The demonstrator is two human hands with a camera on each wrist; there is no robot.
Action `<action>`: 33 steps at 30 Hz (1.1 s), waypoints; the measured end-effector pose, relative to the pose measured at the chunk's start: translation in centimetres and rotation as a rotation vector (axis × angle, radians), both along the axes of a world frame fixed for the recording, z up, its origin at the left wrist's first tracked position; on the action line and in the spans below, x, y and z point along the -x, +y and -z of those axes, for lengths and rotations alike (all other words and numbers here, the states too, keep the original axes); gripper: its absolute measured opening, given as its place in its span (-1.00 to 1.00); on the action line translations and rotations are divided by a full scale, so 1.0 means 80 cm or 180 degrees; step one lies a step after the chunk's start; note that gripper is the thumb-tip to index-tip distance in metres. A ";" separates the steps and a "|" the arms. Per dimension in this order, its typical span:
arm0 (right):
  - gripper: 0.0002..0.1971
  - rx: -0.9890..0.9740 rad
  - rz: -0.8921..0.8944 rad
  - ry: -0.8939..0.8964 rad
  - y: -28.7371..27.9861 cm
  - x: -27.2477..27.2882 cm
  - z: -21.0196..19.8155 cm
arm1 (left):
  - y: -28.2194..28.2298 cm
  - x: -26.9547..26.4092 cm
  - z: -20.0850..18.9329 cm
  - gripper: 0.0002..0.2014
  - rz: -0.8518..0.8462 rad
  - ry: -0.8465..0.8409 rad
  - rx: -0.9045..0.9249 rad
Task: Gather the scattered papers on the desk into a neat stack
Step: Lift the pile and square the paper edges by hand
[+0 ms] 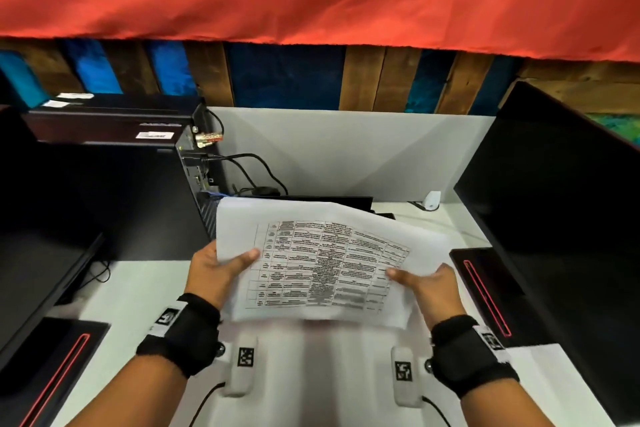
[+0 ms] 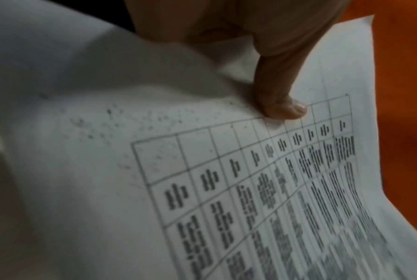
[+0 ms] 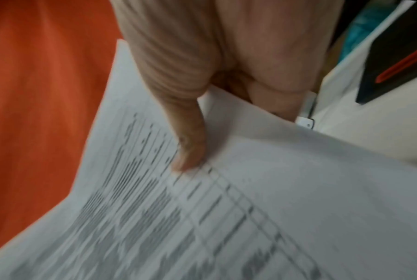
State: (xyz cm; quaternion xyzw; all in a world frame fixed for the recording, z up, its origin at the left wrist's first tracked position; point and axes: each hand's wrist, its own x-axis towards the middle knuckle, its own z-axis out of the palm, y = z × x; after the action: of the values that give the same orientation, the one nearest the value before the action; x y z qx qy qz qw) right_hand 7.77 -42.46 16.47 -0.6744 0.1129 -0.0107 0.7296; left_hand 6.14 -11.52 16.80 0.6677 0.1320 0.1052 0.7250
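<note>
Papers [image 1: 322,263] held in air over desk [image 1: 138,288] middle, between two monitor bases. Left hand [image 1: 214,270] pinches left edge, thumb [image 2: 281,106] on top, fingers under. Right hand [image 1: 429,284] pinches right edge likewise, thumb [image 3: 190,151] on printed table. Sheets look fanned, top one skewed, far corners sagging. Next, likely: loosen both pinches, stand bundle on long edge, tap on desk near front edge, square sides, lay flat. Risk: grip too slack, sheets slide out.

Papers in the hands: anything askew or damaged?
Yes. The papers, pinched by the left hand and right hand, are fanned with offset edges, not squared. The top sheet bows. No tears visible.
</note>
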 end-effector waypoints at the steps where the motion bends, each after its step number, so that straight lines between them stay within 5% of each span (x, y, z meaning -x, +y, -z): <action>1: -0.71 0.0072 0.0168 -0.0081 0.003 0.000 0.008 | -0.001 0.001 0.008 -0.73 -0.0091 0.0025 -0.0009; 8: -0.66 0.0355 0.0183 0.0080 0.013 0.003 0.068 | 0.008 0.016 0.069 -0.67 -0.0238 0.0483 -0.0011; 16: -0.70 0.0029 0.0163 -0.0281 0.029 0.009 0.066 | 0.011 0.013 0.059 -0.71 -0.0389 0.0372 0.0169; 21: -0.29 0.0493 0.0279 -0.0589 0.032 0.016 0.068 | 0.017 0.009 0.068 -0.35 -0.0363 0.0327 0.0201; 25: -0.43 0.1803 -0.0006 -0.1346 0.034 0.023 0.063 | 0.008 0.006 0.058 -0.69 -0.0562 0.0204 0.0613; 33: -0.56 0.1734 -0.0143 -0.0996 0.037 0.023 0.072 | 0.008 -0.002 0.045 -0.88 -0.0813 0.0147 0.0548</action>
State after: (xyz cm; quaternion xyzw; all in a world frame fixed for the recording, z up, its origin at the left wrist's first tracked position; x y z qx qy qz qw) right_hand 5.93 -39.53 10.73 -0.8376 -0.0228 -0.1281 0.5306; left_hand 6.33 -10.88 13.21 0.5832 0.2410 0.1696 0.7570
